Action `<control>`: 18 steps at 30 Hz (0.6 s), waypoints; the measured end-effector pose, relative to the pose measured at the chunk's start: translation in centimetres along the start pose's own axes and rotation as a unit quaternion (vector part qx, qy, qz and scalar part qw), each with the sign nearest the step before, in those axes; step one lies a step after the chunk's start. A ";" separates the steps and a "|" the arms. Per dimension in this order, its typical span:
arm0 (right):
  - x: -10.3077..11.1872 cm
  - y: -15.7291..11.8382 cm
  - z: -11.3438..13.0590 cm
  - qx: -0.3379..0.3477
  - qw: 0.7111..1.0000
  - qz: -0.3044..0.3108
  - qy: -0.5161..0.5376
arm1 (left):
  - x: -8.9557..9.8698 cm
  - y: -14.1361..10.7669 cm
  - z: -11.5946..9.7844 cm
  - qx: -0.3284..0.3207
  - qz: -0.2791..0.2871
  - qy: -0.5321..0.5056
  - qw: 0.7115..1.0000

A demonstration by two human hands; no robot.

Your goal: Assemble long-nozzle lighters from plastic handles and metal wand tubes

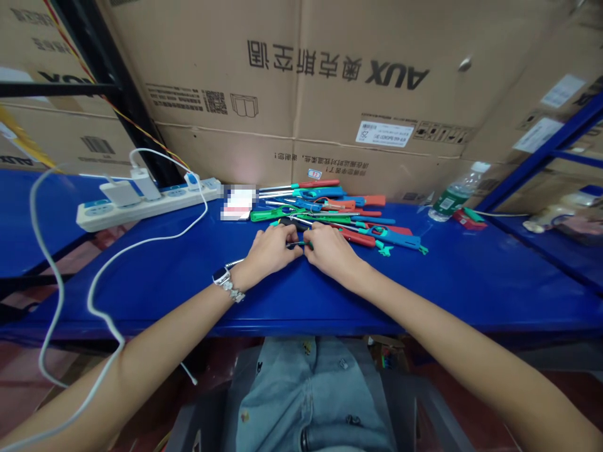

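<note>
Both hands meet over the middle of the blue table (301, 289). My left hand (273, 252) has its fingers curled, and a thin dark and green piece (298, 243) runs between it and my right hand (330, 251), whose fingertips pinch its other end. What the piece is, I cannot make out. Just beyond the hands lies a loose pile of long lighters with red, blue, green and orange handles, among them a green one (273, 215) and a blue one (398, 238). A thin metal rod (234, 263) shows beside my left wrist.
A white power strip (157, 202) with chargers and a looping white cable (136, 243) stands at the left. A phone-like object (238, 204) lies near the pile. Toward the right are a bottle (455, 194) and a red box (468, 220). Large cartons (301, 81) wall the back.
</note>
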State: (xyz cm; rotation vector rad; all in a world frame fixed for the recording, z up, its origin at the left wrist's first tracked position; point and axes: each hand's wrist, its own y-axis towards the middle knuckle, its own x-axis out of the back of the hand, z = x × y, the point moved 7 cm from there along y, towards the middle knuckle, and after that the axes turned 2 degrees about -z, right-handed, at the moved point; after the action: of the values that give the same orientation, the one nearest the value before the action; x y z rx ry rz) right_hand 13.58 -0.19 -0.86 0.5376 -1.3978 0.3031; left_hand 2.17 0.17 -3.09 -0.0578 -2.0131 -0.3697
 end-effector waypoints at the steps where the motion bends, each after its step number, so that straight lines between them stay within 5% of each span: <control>1: -0.1 0.1 -0.1 0.006 1.000 0.002 0.003 | 0.0 0.0 0.0 -0.003 -0.004 0.000 1.000; 8: -0.5 -2.0 -0.9 0.109 0.993 -0.045 0.025 | -0.3 0.6 0.9 -0.017 0.023 -0.039 0.999; 18: 0.0 -2.5 -4.0 0.070 0.985 -0.099 0.123 | 0.7 0.4 0.5 -0.177 0.028 -0.052 0.982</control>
State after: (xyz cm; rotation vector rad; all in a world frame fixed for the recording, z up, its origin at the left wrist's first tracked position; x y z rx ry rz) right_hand 18.19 -0.18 -1.63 0.7248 -1.0800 0.2981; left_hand 1.51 0.57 -2.61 -0.3620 -2.0216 -0.6964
